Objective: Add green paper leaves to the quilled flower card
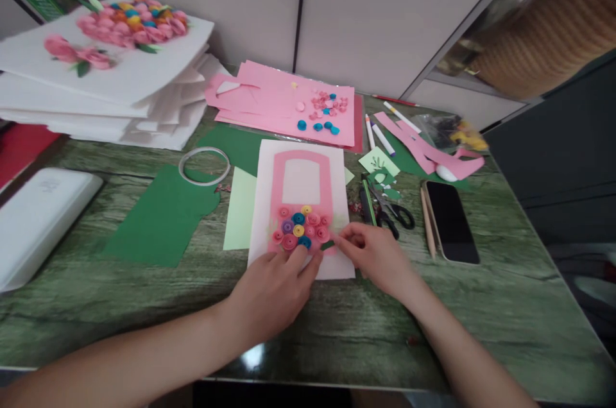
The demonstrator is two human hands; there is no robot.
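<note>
A white card [302, 158] with a pink frame [278, 185] lies in the middle of the green table. A cluster of rolled paper flowers [301, 228] in pink, blue, purple and yellow sits on the frame's lower part. My left hand [276, 289] rests on the card's lower edge, its fingers stretched flat beside the flowers. My right hand [373, 253] pinches a small green paper leaf [328, 245] at the right side of the flower cluster.
Green paper [161, 219] and a tape ring [205, 165] lie at left, a white case [36, 215] further left. Pink sheets [269, 100] with loose paper flowers lie behind. Scissors [397, 212], markers [375, 135], a pencil [427, 222] and a phone [451, 221] lie at right. Stacked white cards [120, 81] stand at back left.
</note>
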